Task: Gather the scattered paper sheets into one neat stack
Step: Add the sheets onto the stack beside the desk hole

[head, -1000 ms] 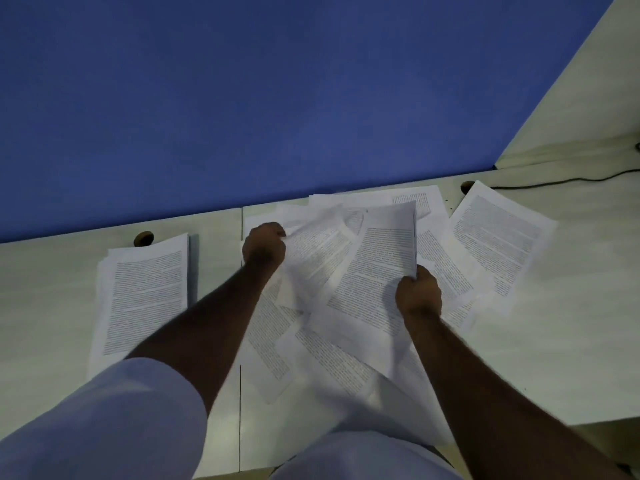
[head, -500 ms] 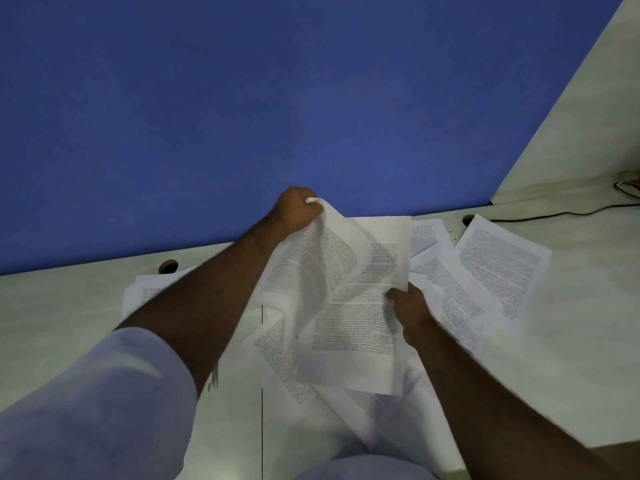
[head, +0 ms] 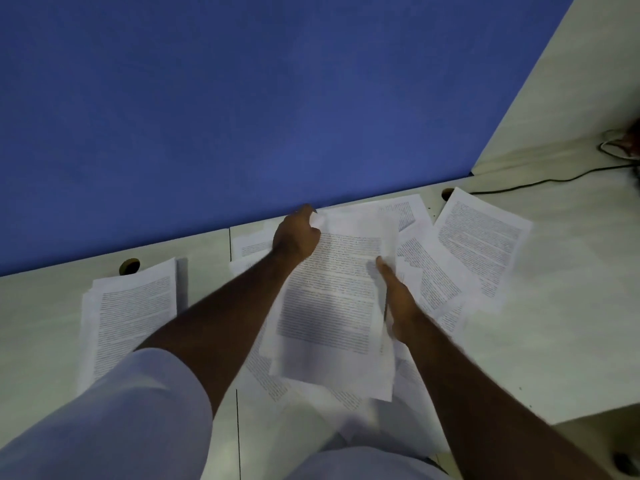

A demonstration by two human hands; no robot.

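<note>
the left hand point(head: 296, 237) grips the top left corner of a bundle of printed sheets point(head: 332, 299), its fingers curled round the paper edge close to the blue partition point(head: 242, 98). the right hand point(head: 398, 299) lies with straight fingers flat along the right edge of the same bundle, pressing against it; the thumb is hidden, so whether it hooks under the sheets cannot be told. the bundle sits between the two hands, roughly upright in the view, with its lower sheets fanned out unevenly at the bottom edge.

more loose sheets point(head: 481, 244) lie scattered on the desk point(head: 571, 323) to the right of the right hand, overlapping one another at different angles. further sheets lie beneath the bundle and the left forearm, partly covered. a separate stack of sheets point(head: 128, 313) rests on the desk to the left, well apart from the bundle, beside a round cable hole point(head: 129, 266). a second cable hole point(head: 447, 193) sits at the far edge near the scattered sheets. a black cable point(head: 540, 183) runs along the desk at the far right. white sleeves point(head: 114, 420) cover the upper arms.
</note>
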